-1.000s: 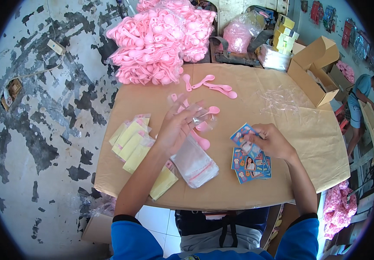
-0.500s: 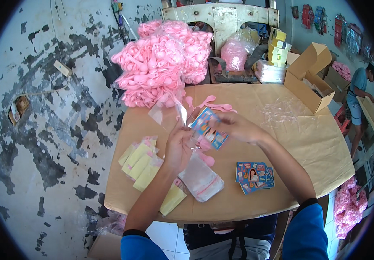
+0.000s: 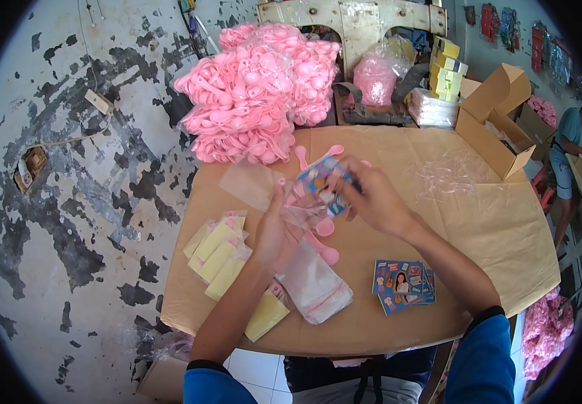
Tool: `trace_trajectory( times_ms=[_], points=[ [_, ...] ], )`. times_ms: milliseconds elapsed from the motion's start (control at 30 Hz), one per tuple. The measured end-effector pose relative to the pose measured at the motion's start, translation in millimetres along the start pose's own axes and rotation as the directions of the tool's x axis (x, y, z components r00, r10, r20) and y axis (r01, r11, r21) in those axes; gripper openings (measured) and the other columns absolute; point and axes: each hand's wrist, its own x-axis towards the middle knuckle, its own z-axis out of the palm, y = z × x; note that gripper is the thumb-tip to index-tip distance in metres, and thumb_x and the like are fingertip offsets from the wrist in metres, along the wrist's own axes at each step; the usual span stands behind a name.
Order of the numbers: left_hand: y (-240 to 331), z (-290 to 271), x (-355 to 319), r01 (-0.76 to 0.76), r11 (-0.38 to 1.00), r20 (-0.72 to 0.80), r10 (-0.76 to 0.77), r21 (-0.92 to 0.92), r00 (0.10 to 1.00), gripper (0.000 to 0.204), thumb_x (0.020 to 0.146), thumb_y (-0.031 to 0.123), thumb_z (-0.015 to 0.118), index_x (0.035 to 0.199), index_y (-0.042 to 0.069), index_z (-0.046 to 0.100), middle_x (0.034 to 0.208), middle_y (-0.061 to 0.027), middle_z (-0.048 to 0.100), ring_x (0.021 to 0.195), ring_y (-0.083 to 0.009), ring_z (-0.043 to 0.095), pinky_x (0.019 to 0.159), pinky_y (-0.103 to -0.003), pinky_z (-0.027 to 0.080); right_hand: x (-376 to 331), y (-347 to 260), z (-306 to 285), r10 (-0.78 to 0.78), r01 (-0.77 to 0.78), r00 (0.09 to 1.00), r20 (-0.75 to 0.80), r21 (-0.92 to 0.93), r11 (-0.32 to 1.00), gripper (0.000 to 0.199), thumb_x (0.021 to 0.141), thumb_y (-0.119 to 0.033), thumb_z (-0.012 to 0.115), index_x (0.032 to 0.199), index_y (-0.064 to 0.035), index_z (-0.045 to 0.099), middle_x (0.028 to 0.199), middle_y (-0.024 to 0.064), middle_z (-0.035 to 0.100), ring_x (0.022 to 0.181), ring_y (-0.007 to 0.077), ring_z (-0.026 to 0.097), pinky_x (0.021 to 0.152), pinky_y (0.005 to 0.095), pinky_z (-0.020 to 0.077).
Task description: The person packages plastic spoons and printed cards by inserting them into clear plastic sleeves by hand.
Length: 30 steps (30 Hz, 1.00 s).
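My right hand (image 3: 380, 200) pinches a blue printed card (image 3: 319, 172) over the middle of the table. Close to its left, my left hand (image 3: 274, 232) is closed on a clear plastic bag (image 3: 304, 216), into which the card's lower end appears to reach. Another clear film piece (image 3: 242, 185) extends left of those fingers; whether it is held I cannot tell. Beneath and beyond the hands are loose pink spoons (image 3: 327, 254). A pile of clear bags (image 3: 316, 289) lies below my left hand. Yellow packets in clear wrap (image 3: 220, 254) overlap beside my left forearm.
Blue printed cards (image 3: 399, 286) lie stacked near my right forearm. Big bags of pink spoons (image 3: 247, 94) are heaped at the back left. Crumpled clear strips (image 3: 449, 176) and an open cardboard box (image 3: 496, 138) occupy the right. Another person (image 3: 565, 158) stands beyond the table.
The card has come down to the left against the clear bag, and my right fingers have curled further over it. My left hand has turned, its palm more exposed. The view has shifted slightly.
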Motion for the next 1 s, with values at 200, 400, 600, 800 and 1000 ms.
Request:
trace_trajectory(
  times_ms=[200,400,600,800,1000],
  points=[
    [-3,-11,8,-0.11,0.983,-0.155,0.133,0.149,0.979,0.044,0.098,0.016,0.055,0.136,-0.001,0.04,0.124,-0.0191,0.059,0.115,-0.0254,0.059,0.1,-0.036,0.05,6,28,-18,0.262,-0.265,0.963,0.057,0.056,0.963,0.022,0.1,-0.02,0.051,0.113,-0.0026,0.052,0.078,0.0039,0.062,0.061,0.01,0.064,0.044,0.0225,0.0465],
    [-4,-20,7,-0.196,0.955,-0.312,0.26,0.223,0.914,0.043,0.093,0.014,0.064,0.129,-0.004,0.049,0.117,-0.015,0.063,0.106,-0.0211,0.063,0.095,-0.033,0.052,8,6,-18,0.384,-0.406,0.898,0.213,0.071,0.911,0.024,0.097,-0.017,0.056,0.115,-0.0013,0.058,0.079,0.0038,0.062,0.053,0.0082,0.055,0.048,0.0242,0.0466],
    [-3,-15,6,-0.158,0.92,-0.275,0.266,0.36,0.924,0.039,0.094,0.019,0.065,0.125,-0.003,0.056,0.11,-0.0095,0.066,0.098,-0.0144,0.063,0.087,-0.028,0.051,7,20,-14,0.301,-0.35,0.919,0.253,0.174,0.921,0.026,0.096,-0.02,0.06,0.116,-0.0038,0.059,0.077,0.0014,0.06,0.054,0.0068,0.054,0.049,0.0231,0.0453],
    [-8,-12,6,-0.202,0.89,-0.165,0.289,0.408,0.943,0.037,0.096,0.023,0.063,0.122,-0.002,0.058,0.106,-0.0076,0.068,0.097,-0.0109,0.062,0.087,-0.027,0.05,4,19,-12,0.287,-0.313,0.896,0.338,0.023,0.95,0.021,0.094,-0.022,0.063,0.105,-0.0038,0.063,0.073,0.0001,0.06,0.054,0.006,0.053,0.051,0.0233,0.0437],
    [-6,-8,2,-0.152,0.878,-0.104,0.222,0.454,0.97,0.036,0.096,0.024,0.063,0.121,-0.001,0.058,0.104,-0.006,0.066,0.092,-0.0107,0.063,0.081,-0.027,0.051,2,16,-1,0.277,-0.345,0.903,0.329,0.172,0.923,0.02,0.095,-0.022,0.062,0.099,-0.0031,0.066,0.071,-0.0005,0.06,0.056,0.0055,0.053,0.053,0.0223,0.044]
  ],
)
